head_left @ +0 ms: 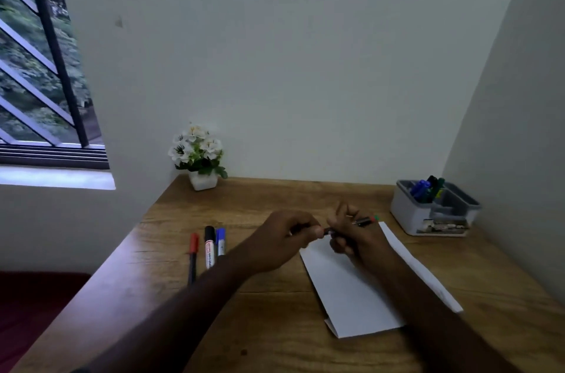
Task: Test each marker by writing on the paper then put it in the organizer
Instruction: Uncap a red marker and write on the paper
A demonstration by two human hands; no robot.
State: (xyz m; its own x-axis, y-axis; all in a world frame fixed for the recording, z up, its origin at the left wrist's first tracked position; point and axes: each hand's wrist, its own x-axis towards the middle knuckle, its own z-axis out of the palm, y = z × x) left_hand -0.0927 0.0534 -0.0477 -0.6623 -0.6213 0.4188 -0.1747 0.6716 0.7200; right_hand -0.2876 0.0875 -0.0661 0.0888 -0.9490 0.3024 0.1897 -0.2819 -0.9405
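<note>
- A dark thin marker (362,222) is held level above the far end of the paper (345,284), its green-and-red tipped end pointing toward the organizer (428,216).
- The right hand (354,238) has its fingers curled round the barrel of this marker, one finger raised above it.
- The left hand (284,238) pinches the marker's near end between thumb and fingertips, just beside the right hand; whether it holds a cap or the barrel itself is too blurred to tell.
- The paper, white and folded, lies on the wooden desk (275,326) under and in front of both hands.
- Three more markers lie side by side on the desk to the left of the left forearm: a red-capped marker (193,256), a black-capped marker (209,245) and a blue-capped marker (220,241).
- The organizer, grey and partitioned, stands at the desk's far right, with blue and green markers upright in its back compartment.
- A white flower pot (200,155) sits in the far left corner, near a window (36,67).
</note>
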